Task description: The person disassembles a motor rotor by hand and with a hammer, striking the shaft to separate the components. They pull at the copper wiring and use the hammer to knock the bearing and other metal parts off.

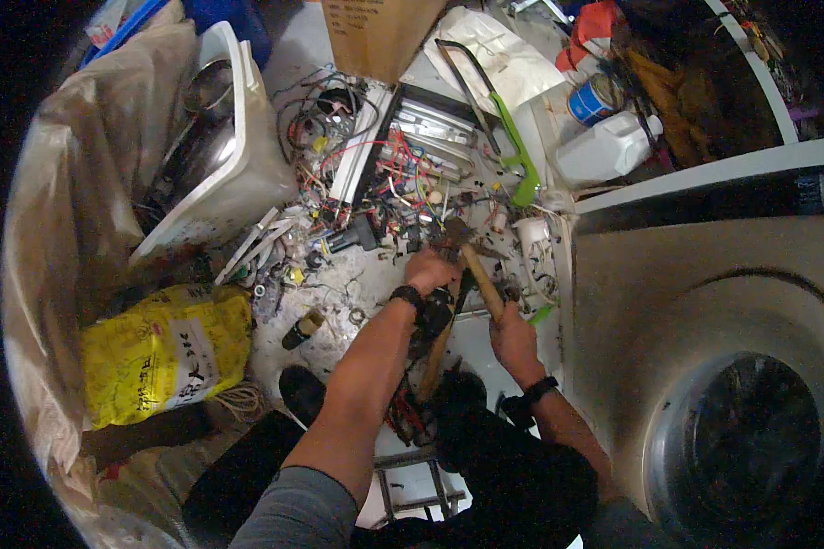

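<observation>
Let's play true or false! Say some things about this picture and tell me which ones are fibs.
1. The right hand holds a wooden handle. True.
2. The green-handled saw is in the left hand. False: it lies beyond both hands.
3. A yellow bag is on the left. True.
4. The white jug is on the left too. False: it's on the right.
5. Both wrists wear dark bands. True.

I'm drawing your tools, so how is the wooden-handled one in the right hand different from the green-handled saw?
The wooden-handled tool has a pale brown handle; the green-handled saw has a bright green one. The wooden-handled tool is gripped in the right hand; the saw lies with no hand on it. The saw looks longer in the picture than the wooden-handled tool. Both have handles.
</observation>
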A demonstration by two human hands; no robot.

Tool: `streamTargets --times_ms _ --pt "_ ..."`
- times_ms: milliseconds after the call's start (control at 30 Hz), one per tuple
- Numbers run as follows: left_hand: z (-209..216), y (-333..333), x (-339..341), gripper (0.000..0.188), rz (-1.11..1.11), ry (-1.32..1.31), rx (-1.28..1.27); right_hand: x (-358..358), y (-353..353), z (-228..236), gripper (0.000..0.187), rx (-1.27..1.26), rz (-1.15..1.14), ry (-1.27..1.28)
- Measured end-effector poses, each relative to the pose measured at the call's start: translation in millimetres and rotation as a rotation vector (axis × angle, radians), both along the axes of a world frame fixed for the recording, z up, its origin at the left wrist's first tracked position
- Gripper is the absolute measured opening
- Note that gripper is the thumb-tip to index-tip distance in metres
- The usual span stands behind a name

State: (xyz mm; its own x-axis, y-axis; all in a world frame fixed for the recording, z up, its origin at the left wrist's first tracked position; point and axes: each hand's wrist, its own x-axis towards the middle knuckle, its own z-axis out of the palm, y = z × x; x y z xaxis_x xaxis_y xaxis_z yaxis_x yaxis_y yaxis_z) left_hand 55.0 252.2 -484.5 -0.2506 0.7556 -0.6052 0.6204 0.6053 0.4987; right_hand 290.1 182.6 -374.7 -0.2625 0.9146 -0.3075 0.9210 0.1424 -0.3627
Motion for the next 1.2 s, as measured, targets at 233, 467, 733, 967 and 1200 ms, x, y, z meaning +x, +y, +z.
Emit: streamTargets --times_ms 233,467,733,967,1200 --pt "18.0 -8.4 -18.3 0.063 -0.003 -0.014 -0.058 -61.4 32.1 134.8 0.039 0.229 -0.165 0.300" --pt "-22.6 -7.0 16.9 0.065 -0.116 -0.207 0.191 0.3 12.4 12.9 0.037 -0.052 0.014 -0.079" --pt "14.5 -11.1 14.2 0.052 -0.113 -0.013 0.026 -7.0 -2.2 43.2 0.037 -0.109 -0.074 0.043" --pt "-9.4 -21.3 -14.4 0.047 -0.121 0.033 0.089 -43.1 15.8 116.1 0.036 0.179 -0.083 0.209" --pt "-16.0 11.1 38.1 0.055 -0.146 -0.048 0.164 26.4 -2.2 21.7 0.036 0.096 0.016 -0.033"
